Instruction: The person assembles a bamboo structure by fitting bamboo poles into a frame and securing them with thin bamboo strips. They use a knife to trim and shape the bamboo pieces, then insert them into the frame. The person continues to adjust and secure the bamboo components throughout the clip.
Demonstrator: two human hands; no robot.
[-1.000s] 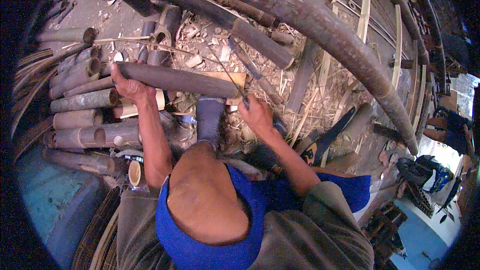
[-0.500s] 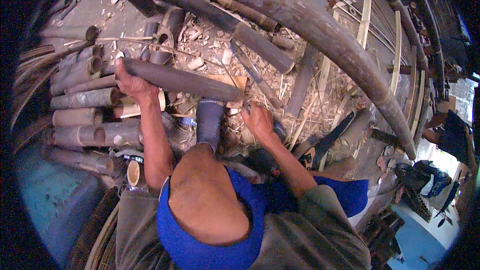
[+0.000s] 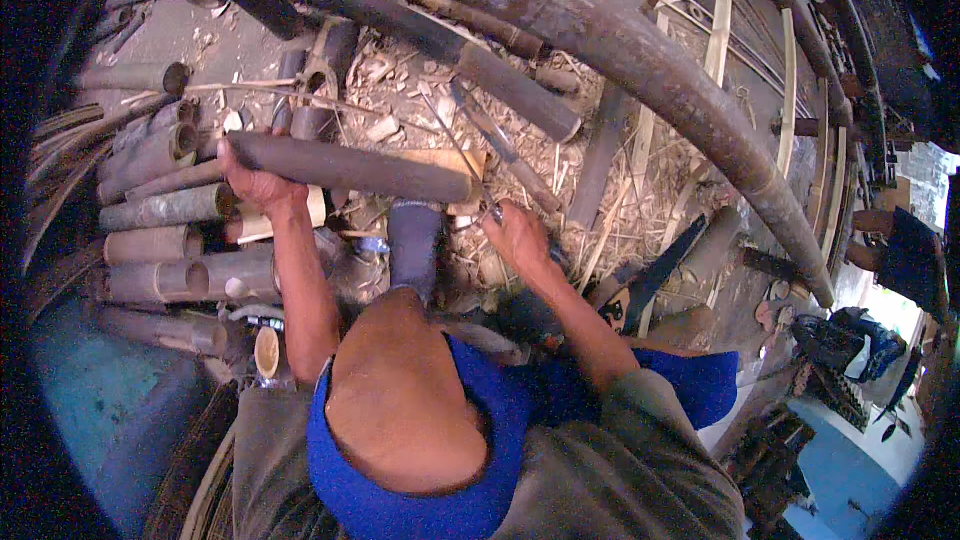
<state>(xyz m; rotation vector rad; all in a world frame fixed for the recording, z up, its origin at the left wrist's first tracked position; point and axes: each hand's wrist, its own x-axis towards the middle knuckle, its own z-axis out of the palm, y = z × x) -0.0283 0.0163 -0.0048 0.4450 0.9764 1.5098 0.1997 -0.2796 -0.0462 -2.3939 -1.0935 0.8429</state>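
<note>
A dark brown bamboo tube lies nearly level across the front of my raised foot, over a light wooden block. My left hand is closed round its left end, with the thumb up along the end. At the tube's right end, my right hand is closed on a thin, dark, rod-like tool. The tool slants up and away past that end; its exact kind cannot be made out. Beyond it, a long narrow blade with a handle lies on the shavings.
Cut bamboo sections are stacked at the left. A long thick bamboo pole arches across the far side and down the right. Wood shavings cover the ground. A handsaw lies right of my right hand.
The bamboo tube and my left hand have shifted slightly left and toward me in the picture. The thin tool shows more of its length beside the tube's right end.
</note>
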